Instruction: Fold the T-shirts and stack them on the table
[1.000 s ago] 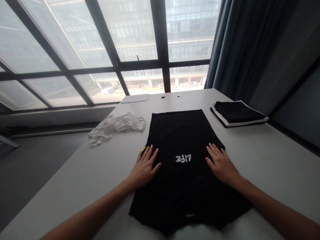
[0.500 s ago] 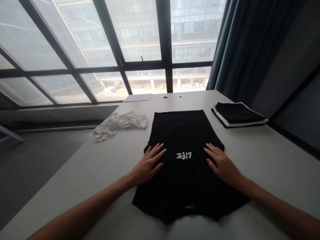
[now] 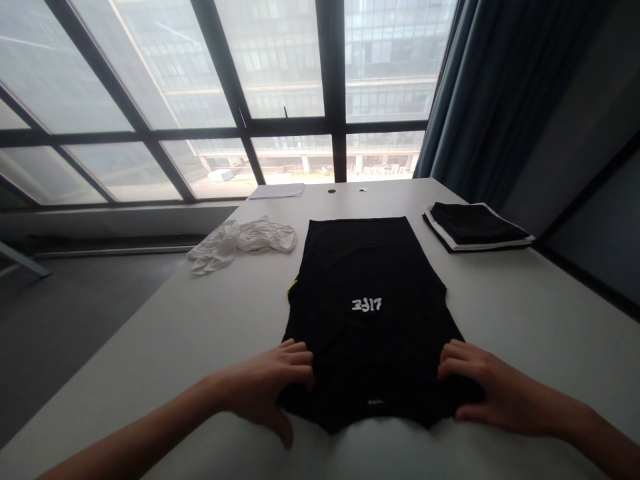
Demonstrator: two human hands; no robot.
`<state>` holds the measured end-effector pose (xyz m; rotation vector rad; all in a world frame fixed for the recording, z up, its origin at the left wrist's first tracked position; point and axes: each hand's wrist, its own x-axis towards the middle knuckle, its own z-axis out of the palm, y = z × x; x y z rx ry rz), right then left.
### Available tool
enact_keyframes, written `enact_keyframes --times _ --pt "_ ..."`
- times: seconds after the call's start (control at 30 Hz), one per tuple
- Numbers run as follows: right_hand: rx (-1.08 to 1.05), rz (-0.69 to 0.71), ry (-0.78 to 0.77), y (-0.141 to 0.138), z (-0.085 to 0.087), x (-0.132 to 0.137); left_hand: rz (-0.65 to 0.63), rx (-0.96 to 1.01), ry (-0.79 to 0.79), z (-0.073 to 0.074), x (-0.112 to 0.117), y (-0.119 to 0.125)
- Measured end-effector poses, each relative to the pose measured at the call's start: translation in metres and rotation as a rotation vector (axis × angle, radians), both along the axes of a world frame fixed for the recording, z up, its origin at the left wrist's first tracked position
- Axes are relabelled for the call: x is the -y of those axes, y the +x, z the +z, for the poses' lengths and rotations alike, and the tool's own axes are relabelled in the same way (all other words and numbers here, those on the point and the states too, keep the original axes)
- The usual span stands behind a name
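Note:
A black garment [image 3: 367, 280] with small white lettering lies flat on the white table [image 3: 210, 320], partly folded, a bit of yellow showing at its left edge. My left hand [image 3: 267, 387] grips the garment's near left corner, fingers curled over the cloth and thumb underneath. My right hand [image 3: 475, 387] grips the near right corner in the same way, fingers bent on top of the fabric.
A crumpled white cloth [image 3: 240, 241] lies to the left of the garment. A stack of folded black and white garments [image 3: 475, 227] sits at the right. A sheet of paper [image 3: 277, 191] lies by the window edge. A dark curtain [image 3: 490, 100] hangs at the right.
Both hands slid from the middle of the garment, where they lay flat, back to its near corners and curled round the cloth.

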<state>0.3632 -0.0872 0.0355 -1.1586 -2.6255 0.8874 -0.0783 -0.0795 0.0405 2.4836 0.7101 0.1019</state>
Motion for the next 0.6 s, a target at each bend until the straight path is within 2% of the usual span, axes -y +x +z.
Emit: enact_keyframes --times 0.13,0.33,0.6 --pt "0.006 -0.002 0.026 0.0 0.0 0.003 0.015 -0.038 0.028 -0.002 0.006 0.001" --pt "-0.003 0.05 0.091 0.006 -0.003 0.001 -0.019 0.046 0.064 0.0 0.007 0.003" --pt "0.021 0.047 0.098 0.017 -0.014 0.005 0.027 0.096 0.0 -0.001 0.008 0.001"
